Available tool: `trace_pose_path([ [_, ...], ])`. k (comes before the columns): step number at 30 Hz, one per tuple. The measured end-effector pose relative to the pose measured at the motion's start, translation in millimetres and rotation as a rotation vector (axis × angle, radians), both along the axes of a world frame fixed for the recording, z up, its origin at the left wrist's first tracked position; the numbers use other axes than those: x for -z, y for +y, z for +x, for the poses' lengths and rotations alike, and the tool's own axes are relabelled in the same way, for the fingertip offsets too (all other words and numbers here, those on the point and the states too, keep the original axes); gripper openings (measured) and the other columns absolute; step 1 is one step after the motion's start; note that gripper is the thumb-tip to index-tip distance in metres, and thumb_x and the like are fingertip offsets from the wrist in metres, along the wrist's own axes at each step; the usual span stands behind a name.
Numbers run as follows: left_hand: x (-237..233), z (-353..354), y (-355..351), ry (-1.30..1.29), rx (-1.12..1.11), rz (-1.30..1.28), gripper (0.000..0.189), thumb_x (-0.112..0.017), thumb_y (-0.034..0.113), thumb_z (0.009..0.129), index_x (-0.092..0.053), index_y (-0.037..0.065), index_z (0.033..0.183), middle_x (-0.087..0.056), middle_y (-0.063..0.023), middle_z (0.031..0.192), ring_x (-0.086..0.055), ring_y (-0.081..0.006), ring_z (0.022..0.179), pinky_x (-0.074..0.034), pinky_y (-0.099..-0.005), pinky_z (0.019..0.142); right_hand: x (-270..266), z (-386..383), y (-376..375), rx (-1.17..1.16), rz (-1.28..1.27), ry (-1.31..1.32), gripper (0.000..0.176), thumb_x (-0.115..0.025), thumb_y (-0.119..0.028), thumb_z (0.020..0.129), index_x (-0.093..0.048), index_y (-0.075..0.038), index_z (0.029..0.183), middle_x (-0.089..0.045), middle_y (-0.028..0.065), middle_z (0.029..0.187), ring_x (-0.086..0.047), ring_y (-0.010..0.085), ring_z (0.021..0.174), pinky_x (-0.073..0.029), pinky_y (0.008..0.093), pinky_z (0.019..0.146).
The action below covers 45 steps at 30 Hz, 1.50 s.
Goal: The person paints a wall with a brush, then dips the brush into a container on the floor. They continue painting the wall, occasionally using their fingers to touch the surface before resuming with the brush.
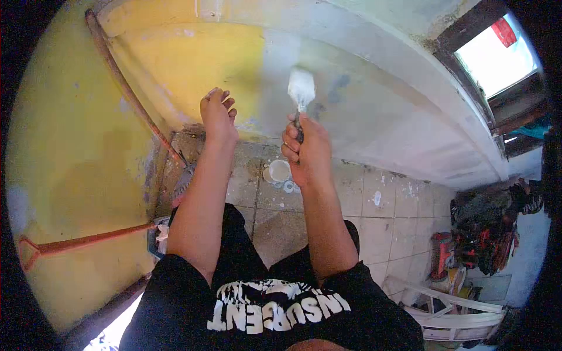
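Note:
My right hand (307, 146) is closed around the handle of a paintbrush (302, 88), its bristles coated in white and pointing up against the wall. Around the brush the wall (363, 111) is pale grey-white with darker patches. To the left, my left hand (219, 116) is raised in front of the yellow part of the wall (193, 64), its fingers loosely curled and a little apart, with nothing visible in them. Below and between my hands, a white round container (277, 171) stands on the tiled floor, with white splatters about it.
A long wooden pole (129, 88) leans in the left corner. An orange-handled tool (93, 238) rests against the left wall. At the lower right are a white slatted piece (456, 322), a red object (442, 254) and a dark heap of cloth (483, 219). A window (497, 55) opens at upper right.

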<state>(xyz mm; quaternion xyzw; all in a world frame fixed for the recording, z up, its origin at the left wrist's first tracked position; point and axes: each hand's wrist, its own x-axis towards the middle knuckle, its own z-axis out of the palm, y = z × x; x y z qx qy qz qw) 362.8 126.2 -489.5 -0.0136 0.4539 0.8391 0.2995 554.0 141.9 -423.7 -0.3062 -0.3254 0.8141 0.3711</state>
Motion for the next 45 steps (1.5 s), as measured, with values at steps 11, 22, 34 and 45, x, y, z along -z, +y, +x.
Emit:
trace_pose_path([
  [11,4.0,0.5,-1.7,-0.133,0.017,0.036,0.016,-0.059,0.023,0.092,-0.053,0.014,0.104,-0.057,-0.0013,0.097,-0.053,-0.0165,0.081,-0.041,-0.0311,0.064,92.7,-37.2,17.5,0.034,0.214,0.019,0.023,-0.048,-0.027,0.103,-0.055,-0.006,0.098,-0.047,0.0002,0.066,-0.037,0.0081,0.048,-0.029,0.0233,0.041],
  [22,-0.6,-6.7,-16.5,-0.115,0.025,0.107,0.016,-0.057,0.023,0.092,-0.051,0.011,0.102,-0.052,-0.0028,0.095,-0.053,-0.0143,0.079,-0.04,-0.029,0.058,584.6,-29.1,41.5,-0.381,1.223,-0.904,0.019,-0.052,-0.022,0.095,-0.05,-0.009,0.082,-0.044,0.0015,0.06,-0.037,0.0129,0.042,-0.03,0.0294,0.036],
  [34,-4.4,-2.7,-16.9,-0.113,-0.011,0.111,0.017,-0.058,0.021,0.091,-0.052,0.011,0.102,-0.054,-0.0033,0.098,-0.054,-0.0148,0.079,-0.04,-0.0286,0.057,371.5,-80.6,43.3,-0.031,-0.727,-0.235,0.009,-0.04,-0.005,0.084,-0.041,-0.007,0.076,-0.037,0.0025,0.061,-0.03,0.0118,0.04,-0.026,0.0259,0.034],
  [45,-11.9,7.4,-23.1,-0.17,0.048,0.121,0.015,-0.057,0.02,0.092,-0.052,0.01,0.101,-0.053,-0.003,0.095,-0.054,-0.014,0.078,-0.039,-0.0278,0.057,476.8,-82.2,57.9,-0.2,-0.257,-0.318,0.014,-0.038,-0.01,0.088,-0.042,-0.008,0.075,-0.036,0.0026,0.057,-0.028,0.013,0.039,-0.024,0.0265,0.033],
])
